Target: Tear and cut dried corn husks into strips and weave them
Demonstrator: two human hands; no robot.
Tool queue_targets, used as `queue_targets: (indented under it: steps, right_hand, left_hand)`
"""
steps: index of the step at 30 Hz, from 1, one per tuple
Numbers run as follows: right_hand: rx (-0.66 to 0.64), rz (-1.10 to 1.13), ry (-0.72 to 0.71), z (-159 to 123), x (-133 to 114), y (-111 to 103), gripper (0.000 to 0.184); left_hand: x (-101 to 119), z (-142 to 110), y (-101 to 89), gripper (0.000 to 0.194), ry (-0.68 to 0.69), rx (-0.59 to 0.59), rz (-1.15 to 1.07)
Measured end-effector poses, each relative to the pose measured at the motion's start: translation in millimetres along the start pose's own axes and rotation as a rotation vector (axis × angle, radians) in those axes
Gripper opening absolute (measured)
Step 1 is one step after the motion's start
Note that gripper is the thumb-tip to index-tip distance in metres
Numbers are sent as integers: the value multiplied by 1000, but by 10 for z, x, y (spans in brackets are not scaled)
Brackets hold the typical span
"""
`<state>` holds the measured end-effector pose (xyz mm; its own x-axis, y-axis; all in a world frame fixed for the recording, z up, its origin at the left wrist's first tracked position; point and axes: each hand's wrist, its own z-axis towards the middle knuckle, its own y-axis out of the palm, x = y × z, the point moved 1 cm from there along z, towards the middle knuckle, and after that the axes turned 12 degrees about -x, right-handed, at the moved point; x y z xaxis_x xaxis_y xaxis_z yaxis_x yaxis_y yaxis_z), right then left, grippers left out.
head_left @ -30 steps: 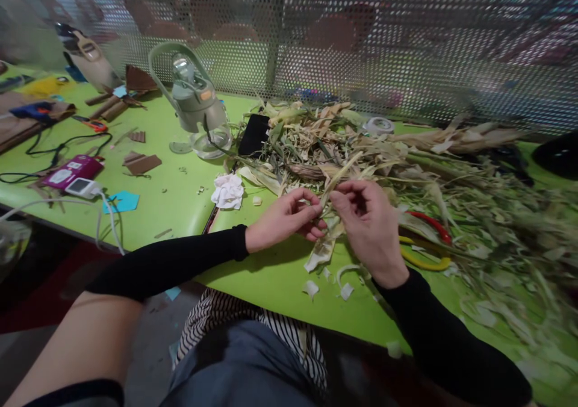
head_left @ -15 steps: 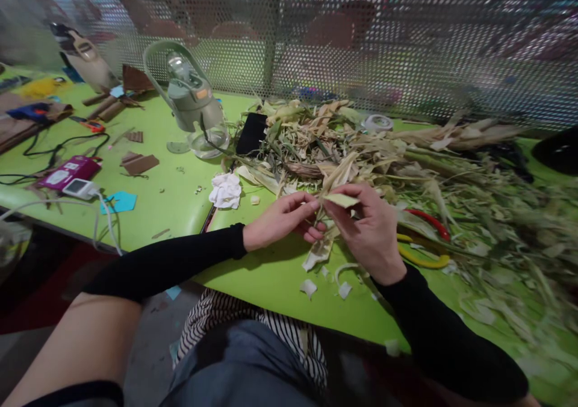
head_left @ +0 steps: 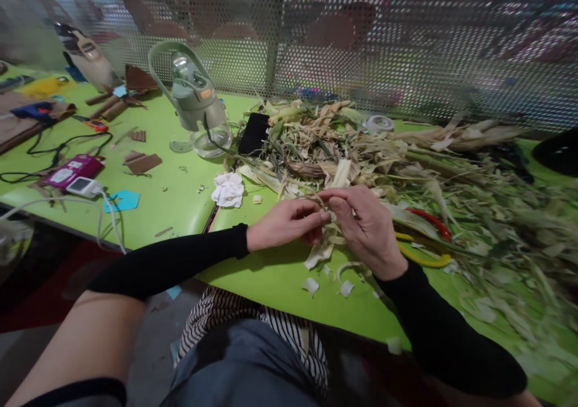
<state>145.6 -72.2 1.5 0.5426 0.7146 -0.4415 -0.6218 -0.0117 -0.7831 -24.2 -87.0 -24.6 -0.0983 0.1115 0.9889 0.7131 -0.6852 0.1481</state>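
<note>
My left hand (head_left: 286, 223) and right hand (head_left: 365, 229), fingers nearly closed, pinched a corn-husk strip (head_left: 342, 176) between them, its end toward one o'clock; crumpled tissue (head_left: 228, 190) lay at their nine o'clock

Husks (head_left: 342, 173) are pale tan, the table (head_left: 266, 277) lime green, sleeves (head_left: 180, 262) black, the cloth (head_left: 205, 316) striped.

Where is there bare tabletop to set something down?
Mostly bare bright-green tabletop lies between the flat cyan paper piece and the crumpled white tissue. Another patch lies nearer the body than the left hand, left of the flat pale scraps. Beyond and right of the right hand, tangled tan-green husks crowd it.
</note>
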Motion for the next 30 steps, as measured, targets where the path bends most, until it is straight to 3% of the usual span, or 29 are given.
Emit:
queue_targets:
  steps: [4,9,13,17,21,23,27,30]
  right_hand:
    - [76,-13,88,-14,-9,14,12]
    - [97,-41,62,-10,-47,16,7]
    - [109,-46,112,4,-57,10,4]
    - [134,-28,177,6,-48,-5,5]
    - [265,-91,97,7,-17,-64,13]
    - [215,-127,97,13,16,-74,14]
    - [-29,-1,200,22,94,-4,29]
    - [3,178,257,11,114,61,24]
  left_hand:
    - [37,8,-26,31,-17,63,-47]
    - [106,11,-38,20,-59,195,-212]
    - [148,0,-20,24,4,267,-274]
    - [139,10,-19,19,66,247,-314]
    - [110,41,-41,2,86,219,-377]
    - [100,53,-53,9,93,228,-396]
    - [81,57,-67,12,79,233,-377]
    - [61,52,-66,10,27,185,-342]
